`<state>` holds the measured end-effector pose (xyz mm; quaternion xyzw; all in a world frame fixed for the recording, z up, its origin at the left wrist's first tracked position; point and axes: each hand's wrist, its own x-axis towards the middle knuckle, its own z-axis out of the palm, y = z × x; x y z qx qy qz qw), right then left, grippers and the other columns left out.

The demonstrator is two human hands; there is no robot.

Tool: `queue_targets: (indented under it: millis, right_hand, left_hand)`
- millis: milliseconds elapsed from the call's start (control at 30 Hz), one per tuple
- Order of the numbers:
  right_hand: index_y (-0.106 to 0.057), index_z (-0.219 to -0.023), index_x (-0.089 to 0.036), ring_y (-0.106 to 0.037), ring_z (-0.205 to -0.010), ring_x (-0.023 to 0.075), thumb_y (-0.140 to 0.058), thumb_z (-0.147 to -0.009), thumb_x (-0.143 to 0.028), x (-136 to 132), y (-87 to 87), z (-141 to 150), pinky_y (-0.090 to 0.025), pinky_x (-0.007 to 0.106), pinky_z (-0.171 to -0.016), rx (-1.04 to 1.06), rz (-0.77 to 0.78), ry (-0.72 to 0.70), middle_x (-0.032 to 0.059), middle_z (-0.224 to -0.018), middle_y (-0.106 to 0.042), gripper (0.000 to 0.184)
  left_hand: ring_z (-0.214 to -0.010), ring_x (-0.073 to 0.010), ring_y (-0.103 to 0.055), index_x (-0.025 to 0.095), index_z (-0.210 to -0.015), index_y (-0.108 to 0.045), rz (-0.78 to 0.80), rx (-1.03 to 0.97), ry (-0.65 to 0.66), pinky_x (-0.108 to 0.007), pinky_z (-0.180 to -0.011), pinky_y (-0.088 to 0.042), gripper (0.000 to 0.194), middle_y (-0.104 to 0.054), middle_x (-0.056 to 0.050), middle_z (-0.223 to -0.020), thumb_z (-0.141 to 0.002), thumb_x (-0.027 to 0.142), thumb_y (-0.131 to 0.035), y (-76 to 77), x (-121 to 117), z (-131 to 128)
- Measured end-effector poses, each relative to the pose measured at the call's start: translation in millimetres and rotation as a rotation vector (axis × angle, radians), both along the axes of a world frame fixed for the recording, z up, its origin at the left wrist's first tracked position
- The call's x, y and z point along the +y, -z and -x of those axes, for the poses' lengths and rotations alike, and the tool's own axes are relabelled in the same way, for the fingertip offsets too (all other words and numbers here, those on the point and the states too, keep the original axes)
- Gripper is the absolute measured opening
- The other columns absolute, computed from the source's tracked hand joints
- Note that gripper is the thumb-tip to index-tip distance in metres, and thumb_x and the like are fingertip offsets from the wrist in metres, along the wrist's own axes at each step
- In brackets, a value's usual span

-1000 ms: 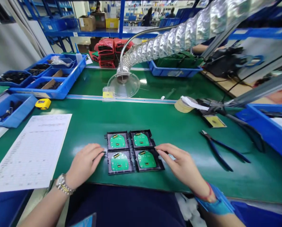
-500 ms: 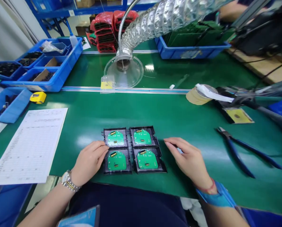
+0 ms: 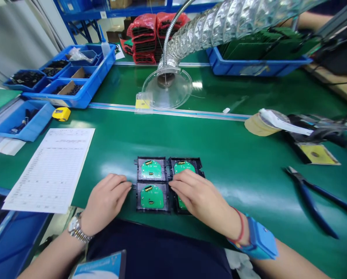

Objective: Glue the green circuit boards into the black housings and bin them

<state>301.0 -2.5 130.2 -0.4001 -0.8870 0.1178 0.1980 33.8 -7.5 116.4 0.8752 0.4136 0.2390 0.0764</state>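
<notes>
In front of me, black plastic casings (image 3: 139, 170) lie in two rows of two, each with a green circuit board bearing small gold-and-black components. The upper left board (image 3: 154, 169) and the lower left board (image 3: 158, 197) show whole. My left hand (image 3: 105, 199) rests by the left edge of the casings, thumb and fingers pinched at the side tabs. Across the right-hand casings reaches my right hand (image 3: 201, 195), covering much of the lower right one. Its closed fingertips touch the seam between the columns. Anything inside either pinch is hidden.
A printed sheet (image 3: 52, 170) and yellow tape measure (image 3: 61, 114) lie left, near blue parts bins (image 3: 94, 83). Blue-handled cutting pliers (image 3: 309, 201) and a tape roll (image 3: 260, 126) lie right. A fume hood (image 3: 177, 93) hangs ahead; a blue crate (image 3: 249, 68) of green boards stands behind.
My right hand has moved left from beside the casings onto them. My left fingertips now sit at the casings' outer left edge. The whole view has shifted slightly.
</notes>
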Motion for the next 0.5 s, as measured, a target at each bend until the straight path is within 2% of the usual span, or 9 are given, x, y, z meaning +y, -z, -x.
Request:
queue_targets:
  millis: [167, 267, 333, 400, 500]
  right_hand:
    - [-0.062, -0.073, -0.014, -0.050, -0.073, 0.0201, -0.059, -0.084, -0.010, 18, 1.2, 30, -0.043, 0.030, -0.065, -0.335, -0.034, -0.093, 0.0057, -0.076, -0.057, 0.012]
    - [-0.060, -0.068, -0.015, -0.051, -0.070, 0.0207, -0.060, -0.080, -0.008, 27, -0.2, 40, -0.042, 0.030, -0.061, -0.409, -0.076, -0.144, 0.0052, -0.071, -0.057, 0.015]
    - [-0.060, -0.066, -0.016, -0.052, -0.066, 0.0213, -0.056, -0.080, -0.007, 30, 2.3, 41, -0.043, 0.032, -0.060, -0.396, -0.137, -0.179, 0.0053, -0.068, -0.056, 0.017]
    - [-0.060, -0.065, -0.017, -0.053, -0.062, 0.0217, -0.048, -0.080, -0.006, 34, 13.4, 36, -0.043, 0.034, -0.058, -0.348, -0.200, -0.237, 0.0059, -0.066, -0.056, 0.021]
    - [-0.064, -0.072, -0.021, -0.058, -0.069, 0.0227, -0.041, -0.081, -0.009, 48, 51.6, 18, -0.046, 0.036, -0.062, -0.211, -0.261, -0.323, 0.0069, -0.074, -0.061, 0.027]
  left_hand:
    - [-0.083, -0.0180, -0.054, 0.015, -0.096, -0.060, -0.056, 0.083, -0.213, -0.032, -0.074, -0.047, 0.011, -0.060, -0.007, -0.093, -0.087, 0.016, -0.054, 5.5, -18, 56]
    - [-0.084, -0.0188, -0.056, 0.016, -0.096, -0.061, -0.057, 0.158, -0.395, -0.033, -0.075, -0.047, 0.013, -0.061, -0.007, -0.093, -0.087, 0.022, -0.054, 3.4, -44, 86]
    - [-0.083, -0.0188, -0.057, 0.017, -0.093, -0.062, -0.046, 0.195, -0.511, -0.032, -0.073, -0.048, 0.014, -0.062, -0.007, -0.090, -0.088, 0.024, -0.052, -1.3, -65, 96]
    - [-0.083, -0.0185, -0.057, 0.017, -0.090, -0.064, -0.022, 0.208, -0.616, -0.031, -0.073, -0.048, 0.017, -0.063, -0.006, -0.089, -0.089, 0.024, -0.048, -5.5, -82, 100]
    - [-0.084, -0.0180, -0.057, 0.019, -0.088, -0.065, 0.073, 0.243, -0.750, -0.030, -0.075, -0.048, 0.021, -0.064, -0.005, -0.090, -0.090, 0.025, -0.046, -5.6, -97, 109]
